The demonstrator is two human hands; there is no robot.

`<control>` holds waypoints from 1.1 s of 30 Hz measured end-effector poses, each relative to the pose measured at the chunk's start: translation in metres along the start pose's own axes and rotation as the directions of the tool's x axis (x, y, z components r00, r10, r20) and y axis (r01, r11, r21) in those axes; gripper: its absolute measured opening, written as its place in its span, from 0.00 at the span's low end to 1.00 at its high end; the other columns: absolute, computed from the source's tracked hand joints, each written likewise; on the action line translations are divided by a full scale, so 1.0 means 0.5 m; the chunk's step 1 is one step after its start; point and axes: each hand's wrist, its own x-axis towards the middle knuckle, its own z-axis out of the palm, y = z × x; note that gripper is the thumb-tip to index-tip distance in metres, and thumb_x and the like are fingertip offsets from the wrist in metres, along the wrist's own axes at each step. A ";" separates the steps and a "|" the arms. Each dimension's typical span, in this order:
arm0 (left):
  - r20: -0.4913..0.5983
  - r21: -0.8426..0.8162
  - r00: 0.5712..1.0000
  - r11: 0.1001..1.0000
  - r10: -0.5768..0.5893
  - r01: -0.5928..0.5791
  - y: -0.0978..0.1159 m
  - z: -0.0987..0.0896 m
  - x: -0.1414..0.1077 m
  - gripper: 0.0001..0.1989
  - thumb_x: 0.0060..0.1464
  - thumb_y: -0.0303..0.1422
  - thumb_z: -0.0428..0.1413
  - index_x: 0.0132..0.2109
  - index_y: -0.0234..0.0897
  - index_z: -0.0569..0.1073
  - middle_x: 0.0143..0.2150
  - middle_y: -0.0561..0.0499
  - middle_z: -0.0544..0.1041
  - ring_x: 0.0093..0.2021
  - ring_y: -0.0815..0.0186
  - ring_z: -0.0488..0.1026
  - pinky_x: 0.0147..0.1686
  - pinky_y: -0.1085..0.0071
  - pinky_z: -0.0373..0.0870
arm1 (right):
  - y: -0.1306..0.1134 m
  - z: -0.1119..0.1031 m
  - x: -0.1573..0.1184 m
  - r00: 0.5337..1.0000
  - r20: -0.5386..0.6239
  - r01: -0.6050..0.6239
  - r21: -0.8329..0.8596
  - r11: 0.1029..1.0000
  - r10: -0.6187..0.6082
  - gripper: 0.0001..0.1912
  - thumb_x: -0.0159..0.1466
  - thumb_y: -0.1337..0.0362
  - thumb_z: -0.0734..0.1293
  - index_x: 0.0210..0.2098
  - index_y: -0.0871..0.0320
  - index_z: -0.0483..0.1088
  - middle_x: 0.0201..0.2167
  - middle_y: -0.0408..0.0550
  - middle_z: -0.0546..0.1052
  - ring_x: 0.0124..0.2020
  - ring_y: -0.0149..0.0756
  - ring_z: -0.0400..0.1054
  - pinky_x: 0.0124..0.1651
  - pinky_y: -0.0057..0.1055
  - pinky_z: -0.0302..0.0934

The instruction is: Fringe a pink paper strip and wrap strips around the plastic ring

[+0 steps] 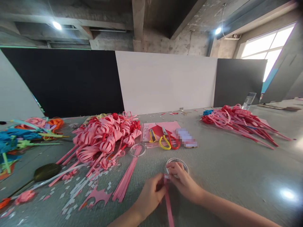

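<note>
Plainly, the flat pink paper strip (168, 205) hangs between the two hands at the near middle of the smooth grey table (227, 164), its lower end cut off by the bottom edge. The left hand (151, 190) pinches it between thumb and forefinger; the right hand (182, 179) bends its fingers round the top, by a small white piece (166, 177), though whether they grip cannot be told. Those fingers partly cover a pale round tape roll (186, 165).

Just left lies a fanned bundle of pink strips (125, 181), its narrow end at a thin whitish ring (145, 151); whether it runs through or under is unclear. Beyond, a curly heap of looped pink paper (104, 138) adjoins white scraps and a glossy dark-green leaf shape (47, 172). Yellow-and-red-handled scissors (165, 142) rest near a phone-like slab blurred by pixels (187, 138). A clear cylindrical vessel (249, 100) stands behind the right-hand pink heap (236, 119), its base hidden and contents indistinct.
</note>
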 end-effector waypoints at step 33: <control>0.017 0.016 1.000 1.000 -0.003 0.003 -0.002 -0.002 0.001 0.10 0.54 0.31 0.43 0.29 0.34 0.66 0.26 0.56 0.64 0.29 0.69 0.58 0.29 0.76 0.53 | 0.000 0.000 -0.002 1.000 0.021 0.019 0.027 0.999 -0.020 0.08 0.62 0.69 0.52 0.41 0.55 0.55 0.33 0.46 0.66 0.40 0.35 0.60 0.43 0.35 0.58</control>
